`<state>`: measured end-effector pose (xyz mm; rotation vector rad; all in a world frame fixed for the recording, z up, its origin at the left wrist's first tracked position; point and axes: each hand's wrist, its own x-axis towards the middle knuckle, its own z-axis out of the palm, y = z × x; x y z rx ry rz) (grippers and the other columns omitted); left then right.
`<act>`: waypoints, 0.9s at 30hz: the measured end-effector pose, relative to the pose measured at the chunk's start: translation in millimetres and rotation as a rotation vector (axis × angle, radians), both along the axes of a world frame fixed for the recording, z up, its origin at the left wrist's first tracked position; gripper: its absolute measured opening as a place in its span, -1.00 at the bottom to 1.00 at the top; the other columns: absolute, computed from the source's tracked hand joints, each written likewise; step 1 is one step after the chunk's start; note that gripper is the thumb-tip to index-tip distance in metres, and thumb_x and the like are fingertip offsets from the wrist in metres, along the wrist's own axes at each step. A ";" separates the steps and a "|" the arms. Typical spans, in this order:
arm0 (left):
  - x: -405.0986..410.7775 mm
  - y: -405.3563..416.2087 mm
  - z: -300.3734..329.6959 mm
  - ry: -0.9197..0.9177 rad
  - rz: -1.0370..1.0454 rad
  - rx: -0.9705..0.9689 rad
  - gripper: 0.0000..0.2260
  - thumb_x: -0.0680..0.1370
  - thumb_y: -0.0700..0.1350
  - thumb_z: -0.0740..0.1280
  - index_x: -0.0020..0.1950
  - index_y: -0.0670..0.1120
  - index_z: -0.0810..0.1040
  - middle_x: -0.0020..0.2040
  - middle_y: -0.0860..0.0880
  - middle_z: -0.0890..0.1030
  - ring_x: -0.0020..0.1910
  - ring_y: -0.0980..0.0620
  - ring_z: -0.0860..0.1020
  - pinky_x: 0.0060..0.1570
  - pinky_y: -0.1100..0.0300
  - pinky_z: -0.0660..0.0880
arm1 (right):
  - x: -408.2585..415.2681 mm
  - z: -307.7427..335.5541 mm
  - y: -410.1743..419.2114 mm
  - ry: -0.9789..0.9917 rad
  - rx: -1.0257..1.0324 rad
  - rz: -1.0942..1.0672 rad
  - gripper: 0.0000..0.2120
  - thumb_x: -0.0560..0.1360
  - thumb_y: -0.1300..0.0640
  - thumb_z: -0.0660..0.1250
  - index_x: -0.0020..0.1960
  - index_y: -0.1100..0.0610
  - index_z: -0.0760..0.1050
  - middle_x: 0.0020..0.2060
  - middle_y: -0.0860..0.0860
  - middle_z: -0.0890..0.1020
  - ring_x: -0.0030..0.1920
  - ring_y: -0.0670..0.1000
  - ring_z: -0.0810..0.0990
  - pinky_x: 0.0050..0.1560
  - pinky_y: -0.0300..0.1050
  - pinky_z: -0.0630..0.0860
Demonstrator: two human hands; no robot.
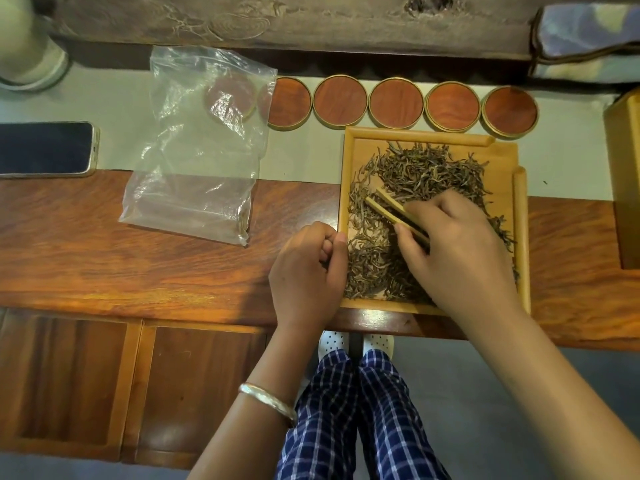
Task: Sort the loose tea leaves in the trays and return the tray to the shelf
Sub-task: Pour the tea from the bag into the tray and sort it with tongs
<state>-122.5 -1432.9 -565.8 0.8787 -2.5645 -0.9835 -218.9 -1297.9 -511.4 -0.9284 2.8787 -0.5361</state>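
A square bamboo tray sits on the wooden table, its near edge at the table's front. Loose dark tea leaves cover most of its floor. My right hand hovers over the tray's middle, shut on bamboo tongs whose tips point up-left into the leaves. My left hand rests at the tray's left rim, fingers curled, thumb touching the rim; whether it pinches a leaf cannot be told.
A clear plastic bag lies left of the tray. Several round wooden-lidded tins line up behind it. A phone lies far left, a wooden box far right, a white vessel back left.
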 end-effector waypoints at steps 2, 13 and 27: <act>-0.1 0.1 -0.2 -0.001 0.000 0.003 -0.82 0.57 -0.04 0.27 -0.24 0.02 0.45 -0.40 0.14 0.39 -0.34 0.13 0.37 -0.42 0.38 0.18 | 4.6 -0.3 5.1 -0.003 0.015 0.012 -0.78 0.53 0.13 0.32 0.09 0.24 0.57 -0.16 0.12 0.51 -0.11 0.13 0.50 -0.33 -0.05 0.49; 1.3 0.4 -0.3 0.002 -0.004 0.002 -0.82 0.57 -0.03 0.26 -0.23 -0.01 0.46 -0.39 0.13 0.41 -0.36 0.14 0.38 -0.41 0.36 0.23 | -15.5 -4.0 -18.8 0.089 0.034 -0.105 -0.74 0.56 0.09 0.26 0.14 0.23 0.55 -0.09 0.15 0.50 -0.02 0.16 0.48 -0.27 -0.16 0.29; 0.2 1.1 -0.8 0.002 -0.009 0.020 -0.82 0.57 -0.03 0.26 -0.23 -0.01 0.47 -0.37 0.11 0.45 -0.37 0.13 0.42 -0.42 0.27 0.31 | -32.7 -1.0 -10.8 0.082 0.054 -0.228 -0.72 0.56 0.07 0.26 0.13 0.24 0.55 -0.04 0.19 0.52 0.03 0.22 0.48 -0.21 -0.12 0.28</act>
